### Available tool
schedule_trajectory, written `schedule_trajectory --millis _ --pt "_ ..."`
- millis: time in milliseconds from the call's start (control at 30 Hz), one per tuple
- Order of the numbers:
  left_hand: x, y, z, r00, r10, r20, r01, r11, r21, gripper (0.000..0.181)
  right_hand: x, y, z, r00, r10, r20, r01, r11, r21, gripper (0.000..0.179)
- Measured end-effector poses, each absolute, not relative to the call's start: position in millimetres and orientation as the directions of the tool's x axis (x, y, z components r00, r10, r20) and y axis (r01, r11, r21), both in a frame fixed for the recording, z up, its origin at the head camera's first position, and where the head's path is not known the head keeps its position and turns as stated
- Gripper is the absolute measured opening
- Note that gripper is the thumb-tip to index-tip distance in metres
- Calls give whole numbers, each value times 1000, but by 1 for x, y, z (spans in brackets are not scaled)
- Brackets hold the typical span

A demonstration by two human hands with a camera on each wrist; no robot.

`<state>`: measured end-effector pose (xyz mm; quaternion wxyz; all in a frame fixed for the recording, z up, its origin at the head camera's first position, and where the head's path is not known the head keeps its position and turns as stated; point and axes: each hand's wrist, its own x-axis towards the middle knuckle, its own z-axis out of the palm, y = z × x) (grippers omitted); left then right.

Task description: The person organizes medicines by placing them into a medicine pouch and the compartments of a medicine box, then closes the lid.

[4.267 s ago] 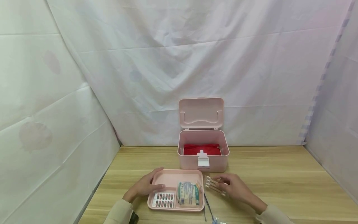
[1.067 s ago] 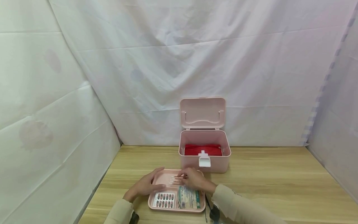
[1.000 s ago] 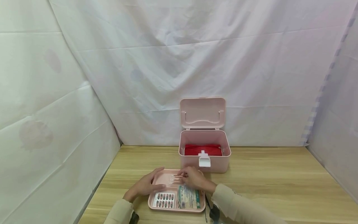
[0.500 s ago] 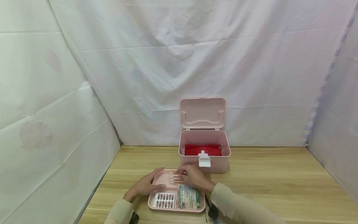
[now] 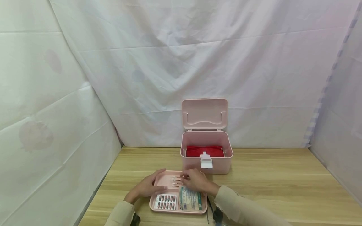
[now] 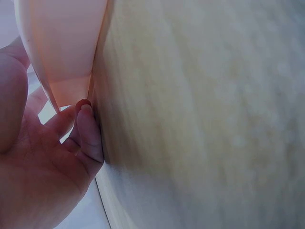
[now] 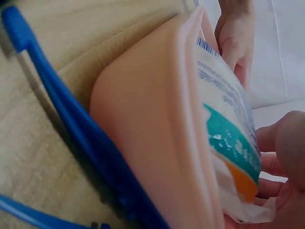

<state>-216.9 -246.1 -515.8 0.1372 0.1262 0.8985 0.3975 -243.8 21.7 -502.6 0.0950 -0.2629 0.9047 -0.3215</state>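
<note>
A pink divided tray point(image 5: 162, 182) lies on the table. My left hand point(image 5: 147, 186) holds its left side, thumb over the rim and fingers against the outer wall in the left wrist view. Over the tray's rear compartment my right hand point(image 5: 195, 180) pinches several cotton swabs point(image 5: 176, 181), white tips pointing left. I cannot tell whether the swabs touch the tray floor. A blister pack of capsules point(image 5: 166, 201) sits in the front left compartment. In the front right one is a clear packet with green and white print point(image 5: 190, 199), partly under my right hand.
Behind the tray stands a pink box point(image 5: 206, 163) with its lid raised and a red pouch point(image 5: 205, 151) inside. A long blue plastic piece point(image 7: 71, 114) lies on the table right of the tray. White cloth point(image 5: 158, 78) hangs around the table.
My right hand has carried the cotton swabs from right of the tray to over its rear compartment. During the last second it shifts only slightly there. My left hand stays on the tray.
</note>
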Motion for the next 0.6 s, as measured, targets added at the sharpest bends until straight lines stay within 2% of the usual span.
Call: schedule_trajectory --millis 200,400,600 --pt "-217 -245 -515 -932 333 -144 121 660 741 81 -240 27 -497 -828 -557 63 -471 630 -617 34" --pt "-218 -246 -517 -933 329 -144 124 672 730 81 -236 36 -491 -802 -581 137 -533 593 -604 32" --pt "-218 -246 -518 -931 333 -149 124 673 729 81 -229 51 -486 -757 -609 236 -590 481 -649 28"
